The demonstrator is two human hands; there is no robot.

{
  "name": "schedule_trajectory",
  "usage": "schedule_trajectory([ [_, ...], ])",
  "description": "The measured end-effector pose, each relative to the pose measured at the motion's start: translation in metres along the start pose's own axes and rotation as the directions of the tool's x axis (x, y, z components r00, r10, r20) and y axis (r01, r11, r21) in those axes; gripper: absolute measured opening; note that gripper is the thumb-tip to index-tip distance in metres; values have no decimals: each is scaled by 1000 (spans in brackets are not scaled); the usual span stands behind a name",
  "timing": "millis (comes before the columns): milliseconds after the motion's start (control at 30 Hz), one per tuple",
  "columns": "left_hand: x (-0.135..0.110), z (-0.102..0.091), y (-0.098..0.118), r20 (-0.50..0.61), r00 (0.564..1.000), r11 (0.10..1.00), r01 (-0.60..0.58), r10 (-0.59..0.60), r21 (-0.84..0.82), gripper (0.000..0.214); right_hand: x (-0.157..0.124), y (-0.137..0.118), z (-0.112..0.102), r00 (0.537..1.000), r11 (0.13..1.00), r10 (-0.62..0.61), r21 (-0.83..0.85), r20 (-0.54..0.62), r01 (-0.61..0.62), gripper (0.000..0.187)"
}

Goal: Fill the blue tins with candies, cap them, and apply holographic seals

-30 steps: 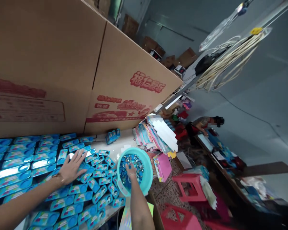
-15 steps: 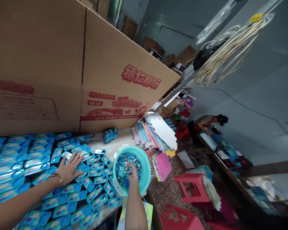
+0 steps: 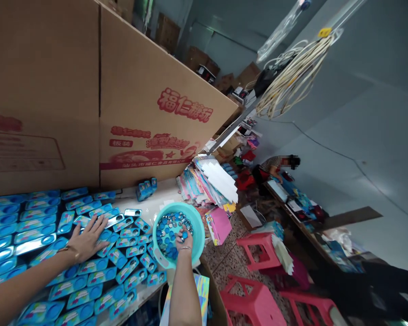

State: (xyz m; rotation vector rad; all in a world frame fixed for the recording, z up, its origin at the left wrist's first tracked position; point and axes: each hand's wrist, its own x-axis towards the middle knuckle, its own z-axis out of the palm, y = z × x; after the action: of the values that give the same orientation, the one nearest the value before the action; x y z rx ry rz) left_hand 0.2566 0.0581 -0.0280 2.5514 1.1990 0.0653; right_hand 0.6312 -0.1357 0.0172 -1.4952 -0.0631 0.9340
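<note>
A: Where are the two hands?

B: The left hand (image 3: 86, 237) lies flat, fingers spread, palm down on the blue packs (image 3: 88, 276) that cover the desk (image 3: 156, 206). It holds nothing; it only presses on the packs under it.

A: And the right one?

B: The right hand (image 3: 183, 240) is inside the teal bowl (image 3: 195, 224), which stands at the edge of the desk, just beside the rows of packs. The fingers are curled together over the small round pieces (image 3: 166, 228) in the bowl. It seems to pinch one blue piece, but the view is too small to be sure.

A: What is in the bowl?

B: Many small blue and silver discs, in a loose heap.

A: What is around?

B: Big cardboard boxes (image 3: 149, 104) with red print stand behind the packs. A pile of coloured paper sheets (image 3: 211, 183) lies to the right of the bowl. On the floor are pink stools (image 3: 258, 301). Farther away another person (image 3: 275, 165) bends over a second desk (image 3: 292, 203).
</note>
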Motion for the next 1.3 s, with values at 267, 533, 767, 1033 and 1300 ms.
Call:
schedule_trajectory([
  [267,-1,-5,3,58,998,999,28,-29,17,83,-16,-16,36,984,954,85,271,157,-126,27],
  [533,-7,-20,13,103,993,998,50,-52,21,83,-27,-23,109,900,908,60,-398,433,131,45],
  [767,-3,-34,20,67,991,952,133,-119,-275,78,-13,3,199,770,442,327,-809,547,387,37],
  [1033,40,-49,38,132,975,654,220,-181,-724,40,-23,28,261,627,327,510,-806,589,493,26],
  [1300,57,-47,31,219,922,629,379,-319,-679,34,-20,10,223,701,709,438,-696,563,115,47],
])
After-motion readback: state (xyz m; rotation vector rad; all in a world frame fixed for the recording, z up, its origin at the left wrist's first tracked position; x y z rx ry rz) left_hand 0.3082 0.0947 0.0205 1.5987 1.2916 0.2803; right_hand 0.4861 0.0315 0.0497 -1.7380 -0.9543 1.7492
